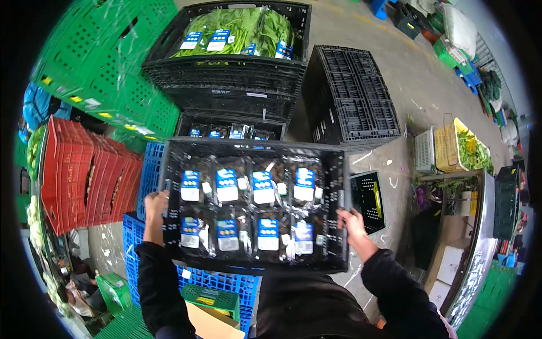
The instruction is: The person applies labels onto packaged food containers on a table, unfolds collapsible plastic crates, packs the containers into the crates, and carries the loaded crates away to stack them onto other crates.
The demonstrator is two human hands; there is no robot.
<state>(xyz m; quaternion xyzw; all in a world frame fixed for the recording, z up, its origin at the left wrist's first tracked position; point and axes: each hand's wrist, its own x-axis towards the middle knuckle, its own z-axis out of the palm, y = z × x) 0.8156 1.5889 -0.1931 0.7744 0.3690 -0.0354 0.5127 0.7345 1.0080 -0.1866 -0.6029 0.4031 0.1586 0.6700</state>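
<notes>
Between my hands is a black plastic crate (pixel 257 148), held by its two short sides. Several clear-wrapped packs (pixel 227 183) of something dark lie inside it in two rows, each with a blue and white label. My left hand (pixel 156 204) is closed around the crate's left side. On the right side my right hand (pixel 353 222) grips the edge, its fingers curled over the wall. Just beyond stands a stack of black crates (pixel 237 85); the top one holds bagged leafy greens (pixel 240 28), and a lower one shows more labelled packs (pixel 226 133).
Folded black crates (pixel 355 93) are stacked at the back right. Green crates (pixel 107 62) and red crates (pixel 84 175) rise on the left. Blue pallets (pixel 226 285) lie below the crate. A green-black crate (pixel 368 200) sits on the floor, and a yellow basket (pixel 451 144) holds greens.
</notes>
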